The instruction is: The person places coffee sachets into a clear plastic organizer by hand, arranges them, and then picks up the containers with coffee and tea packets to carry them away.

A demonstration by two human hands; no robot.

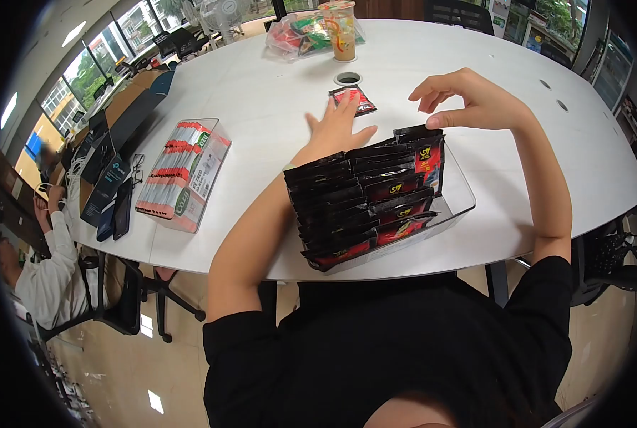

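Beyond the clear box, my left hand (336,129) is spread open, its fingertips over the near edge of a loose black and red coffee sachet (363,105) lying flat. Whether they press on it I cannot tell. My right hand (472,101) hovers over the box's far right corner, fingers curved and apart from the thumb, holding nothing. The thumb tip is close to the top of a G7 coffee sachet (428,158). Rows of black and red sachets (361,189) fill most of the clear plastic box (462,207), with a gap at its right end.
To the left stands a second clear box (205,185) of red and white stick packets. Beside it lie glasses (137,168), a phone (123,207) and dark cartons (111,171). A drink cup (341,36) and plastic bag (284,39) are at the back. A person (54,267) sits at left.
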